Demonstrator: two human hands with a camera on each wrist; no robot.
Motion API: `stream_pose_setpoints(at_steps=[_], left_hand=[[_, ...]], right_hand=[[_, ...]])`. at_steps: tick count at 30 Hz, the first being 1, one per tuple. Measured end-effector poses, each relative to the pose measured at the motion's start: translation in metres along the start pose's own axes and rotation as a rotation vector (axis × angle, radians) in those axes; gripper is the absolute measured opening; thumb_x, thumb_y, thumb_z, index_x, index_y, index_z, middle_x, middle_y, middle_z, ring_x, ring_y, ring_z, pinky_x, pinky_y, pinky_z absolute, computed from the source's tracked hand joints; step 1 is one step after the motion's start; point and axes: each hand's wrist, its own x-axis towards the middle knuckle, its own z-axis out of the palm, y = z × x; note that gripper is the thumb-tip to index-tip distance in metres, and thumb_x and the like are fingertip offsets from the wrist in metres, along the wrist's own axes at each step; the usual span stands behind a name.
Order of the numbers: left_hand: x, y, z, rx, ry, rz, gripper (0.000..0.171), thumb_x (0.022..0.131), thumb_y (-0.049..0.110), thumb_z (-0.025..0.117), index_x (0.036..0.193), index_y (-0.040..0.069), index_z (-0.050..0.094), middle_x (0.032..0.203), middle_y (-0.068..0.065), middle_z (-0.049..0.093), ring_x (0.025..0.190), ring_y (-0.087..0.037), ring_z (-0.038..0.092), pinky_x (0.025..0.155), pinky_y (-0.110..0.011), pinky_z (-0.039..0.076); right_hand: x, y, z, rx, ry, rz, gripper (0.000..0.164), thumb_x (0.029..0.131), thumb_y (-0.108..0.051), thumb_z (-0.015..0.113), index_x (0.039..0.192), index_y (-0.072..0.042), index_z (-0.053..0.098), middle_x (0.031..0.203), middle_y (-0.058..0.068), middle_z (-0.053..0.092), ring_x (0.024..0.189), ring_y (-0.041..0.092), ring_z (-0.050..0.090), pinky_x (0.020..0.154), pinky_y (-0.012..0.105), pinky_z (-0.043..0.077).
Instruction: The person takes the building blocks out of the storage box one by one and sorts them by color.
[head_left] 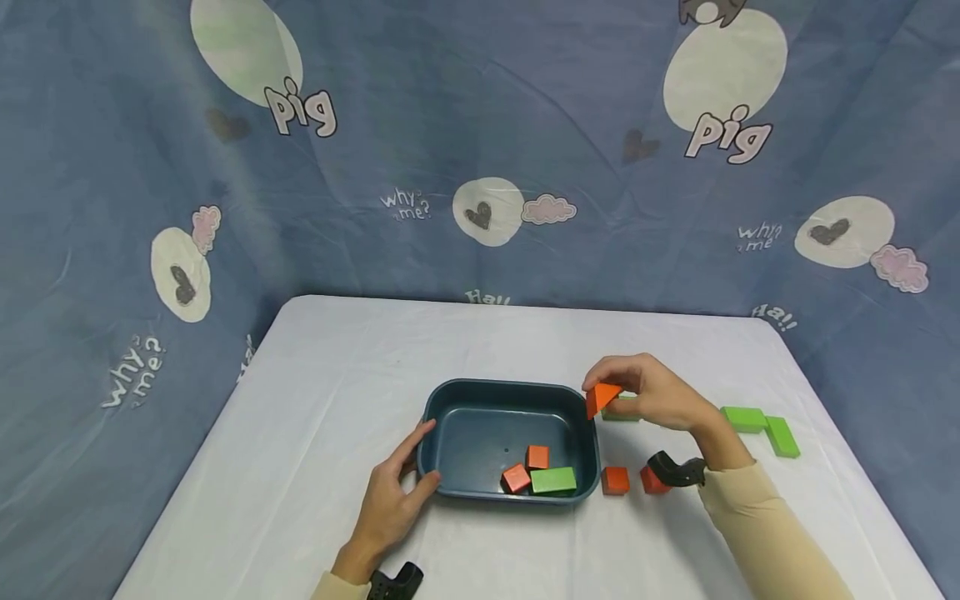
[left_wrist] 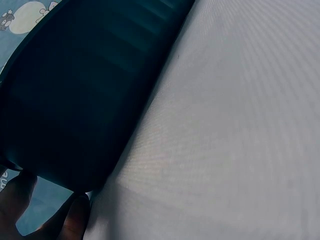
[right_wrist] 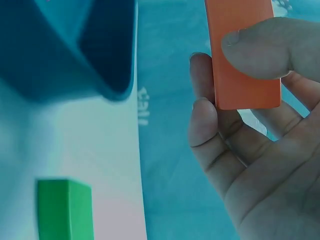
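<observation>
My right hand pinches an orange triangular block at the right rim of a dark blue-green plastic tray. In the right wrist view, the thumb presses the flat orange face of the block with the fingers behind it. My left hand rests against the tray's left end, thumb and fingers spread. Its fingertips touch the end wall in the left wrist view. Inside the tray lie two orange-red cubes and a green block, all near the front right.
Beside the tray's right side sit two more orange-red blocks, one partly behind the right wrist's black camera mount. A green block lies partly hidden under the right hand. Farther right are two green blocks on the white tablecloth.
</observation>
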Motion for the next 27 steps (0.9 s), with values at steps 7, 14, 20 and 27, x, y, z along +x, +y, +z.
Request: stream_pose_setpoints(at_steps=[7,14,20,27], left_hand=[[-0.002,-0.001,0.001,-0.013,-0.003,0.009,0.066,0.087,0.003,0.076,0.149,0.009,0.053,0.152,-0.017,0.047,0.125,-0.029,0.060,0.098,-0.022,0.050],[-0.001,-0.001,0.001,-0.020,-0.007,0.025,0.065,0.089,0.005,0.076,0.149,0.010,0.052,0.153,-0.017,0.047,0.125,-0.030,0.060,0.098,-0.021,0.050],[0.001,0.000,0.001,-0.027,-0.008,0.034,0.065,0.088,0.002,0.075,0.149,0.008,0.052,0.153,-0.018,0.046,0.126,-0.030,0.060,0.098,-0.021,0.050],[0.000,0.000,0.001,-0.028,-0.003,0.032,0.067,0.088,0.000,0.075,0.149,0.008,0.052,0.154,-0.018,0.045,0.125,-0.033,0.060,0.098,-0.022,0.050]], right_hand=[[-0.025,0.008,-0.010,-0.025,0.062,0.023,0.048,0.080,0.023,0.064,0.112,-0.011,0.073,0.113,0.010,0.069,0.101,0.025,0.066,0.093,0.028,0.054],[-0.046,0.013,-0.019,-0.034,0.107,0.038,0.047,0.080,0.023,0.062,0.114,-0.009,0.072,0.115,0.025,0.066,0.101,0.024,0.067,0.091,0.028,0.055],[-0.067,0.016,-0.025,-0.072,0.157,0.047,0.041,0.082,0.020,0.065,0.115,-0.003,0.070,0.110,0.020,0.068,0.096,0.024,0.068,0.087,0.030,0.057],[-0.088,0.020,-0.022,-0.111,0.207,0.137,0.041,0.081,0.018,0.067,0.113,-0.007,0.071,0.107,0.013,0.071,0.094,0.022,0.069,0.081,0.031,0.059]])
